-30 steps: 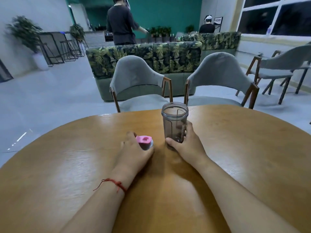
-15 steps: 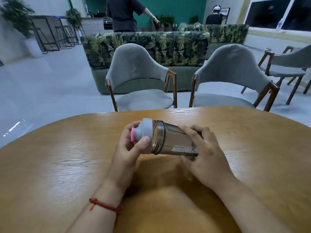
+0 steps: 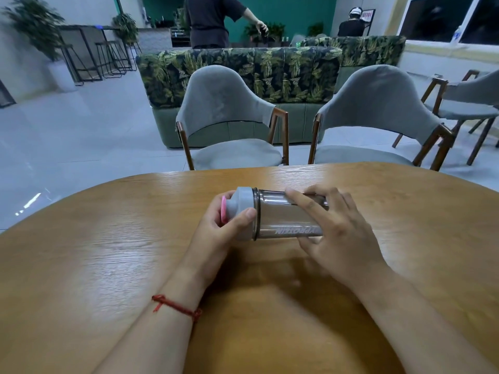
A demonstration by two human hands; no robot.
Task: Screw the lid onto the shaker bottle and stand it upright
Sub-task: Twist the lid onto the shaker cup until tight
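At frame centre, your left hand (image 3: 216, 233) gripped the grey lid (image 3: 243, 213); your right hand (image 3: 337, 233) clasped the smoky clear bottle (image 3: 280, 217), lying more level than before.

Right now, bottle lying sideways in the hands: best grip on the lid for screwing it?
Grip the lid around its wide grey skirt, coming from the left end along the bottle's axis, as the left hand does. The shaker bottle lies horizontal, lid pointing left; the small pink cap gives less purchase.
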